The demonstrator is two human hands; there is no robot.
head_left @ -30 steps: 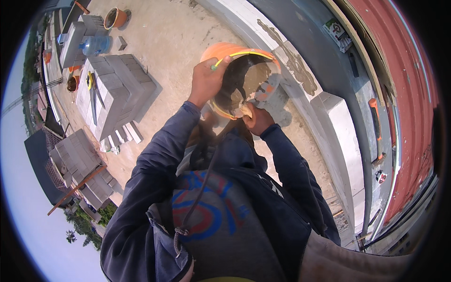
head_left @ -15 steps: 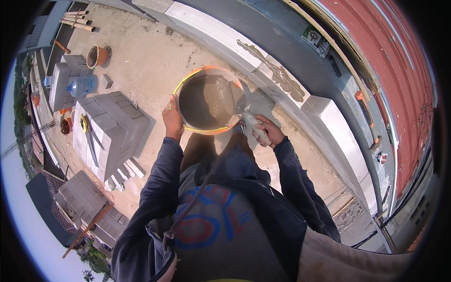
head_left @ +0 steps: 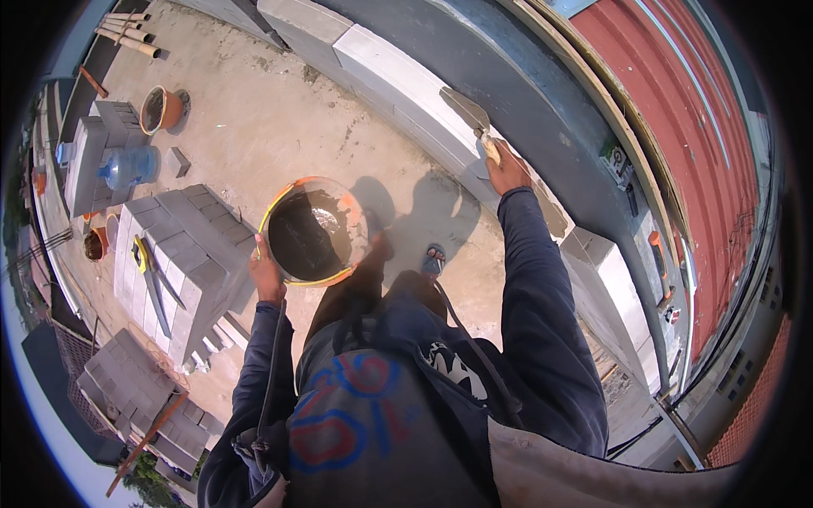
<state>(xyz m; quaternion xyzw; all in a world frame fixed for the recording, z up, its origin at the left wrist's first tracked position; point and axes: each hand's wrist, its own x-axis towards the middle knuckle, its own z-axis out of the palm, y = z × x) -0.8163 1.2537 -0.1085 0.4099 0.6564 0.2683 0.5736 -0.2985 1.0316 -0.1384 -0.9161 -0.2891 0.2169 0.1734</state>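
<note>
My left hand (head_left: 268, 273) is closed on the rim of an orange bucket (head_left: 349, 206), which is held tilted in front of my legs. Wet grey mortar (head_left: 298, 233) lies inside it. Out to the right, my right hand (head_left: 510, 171) grips the handle of a trowel (head_left: 465, 108). The trowel's grey blade is over the top of a low wall of pale blocks (head_left: 398, 61), pointing away from me. Whether the blade touches the blocks I cannot tell. Part of a mortar strip (head_left: 555, 218) shows on the wall top beside my right forearm.
On the left stand stacked blocks (head_left: 182, 245) with a yellow-handled saw (head_left: 152, 284) on them. Behind are a water jug (head_left: 129, 167) and another orange bucket (head_left: 161, 112). Beyond the wall, an orange-handled tool (head_left: 659, 258) lies near a red corrugated roof (head_left: 669, 93).
My right hand has swung the trowel from the bucket out to the wall top. The bucket, in my left hand, has shifted left and slightly nearer. My view has turned a little.
</note>
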